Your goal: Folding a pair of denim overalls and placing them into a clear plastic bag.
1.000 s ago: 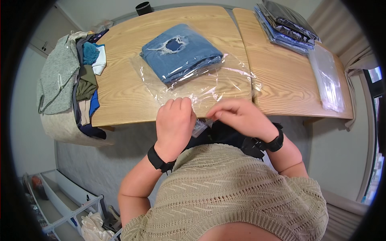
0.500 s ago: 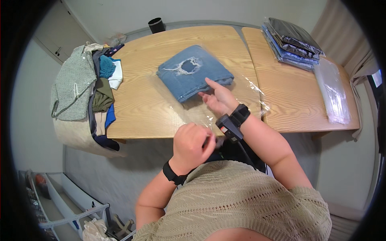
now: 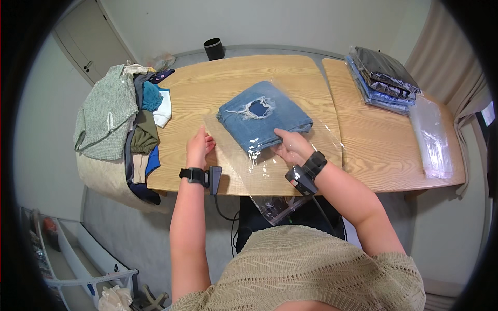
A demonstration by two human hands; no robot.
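Note:
Folded blue jeans with a ripped, white-frayed hole lie on the table inside a clear plastic bag. The bag's near end hangs over the front edge toward my lap. My right hand grips the jeans' near right edge, thumb on top and fingers beneath; whether plastic lies between hand and denim I cannot make out. Beside the bag's left edge, my left hand is raised with fingers loosely apart, holding nothing visible. Each wrist wears a black strap with a small device.
To the left lies a heap of clothes, with a grey-green knit sweater on top. At the far right are a stack of bagged garments and flat clear bags. A seam splits the wooden table. A black bin stands behind it.
My left hand has moved from near my waist to the bag's left side and its fist has opened. The bag's near end now shows spread over the table edge. My right hand stays at the jeans.

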